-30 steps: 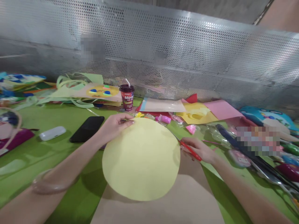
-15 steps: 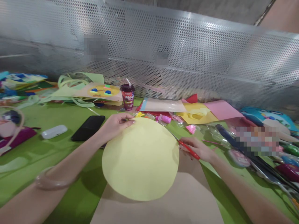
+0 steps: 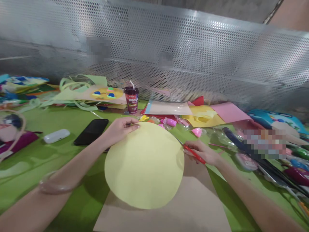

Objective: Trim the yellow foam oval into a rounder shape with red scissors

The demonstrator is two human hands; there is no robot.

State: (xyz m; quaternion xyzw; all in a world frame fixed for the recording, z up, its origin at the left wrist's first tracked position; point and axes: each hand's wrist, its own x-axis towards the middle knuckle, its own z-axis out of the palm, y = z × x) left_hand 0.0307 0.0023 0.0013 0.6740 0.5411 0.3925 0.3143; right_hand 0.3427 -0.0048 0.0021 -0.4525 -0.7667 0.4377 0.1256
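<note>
A pale yellow paper circle [image 3: 144, 166] is held up over a sheet of brown card [image 3: 178, 206] on the green table [image 3: 58, 158]. My left hand [image 3: 120, 129] pinches the circle's upper left edge, fingers closed on it. At the circle's right edge, my right hand [image 3: 204, 153] is closed around red-handled scissors [image 3: 193, 154], whose blades point up-left toward the paper's rim.
A black phone [image 3: 91, 131] and a white case [image 3: 56, 135] lie left of my left hand. A dark drink cup with a straw [image 3: 131, 100] stands behind. Coloured paper sheets [image 3: 205, 114], clay packets [image 3: 171, 122] and craft clutter line the back and right, under a perforated metal wall [image 3: 169, 51].
Almost nothing has moved. The yellow circle and both hands have shifted very slightly to the left; the grips are unchanged.
</note>
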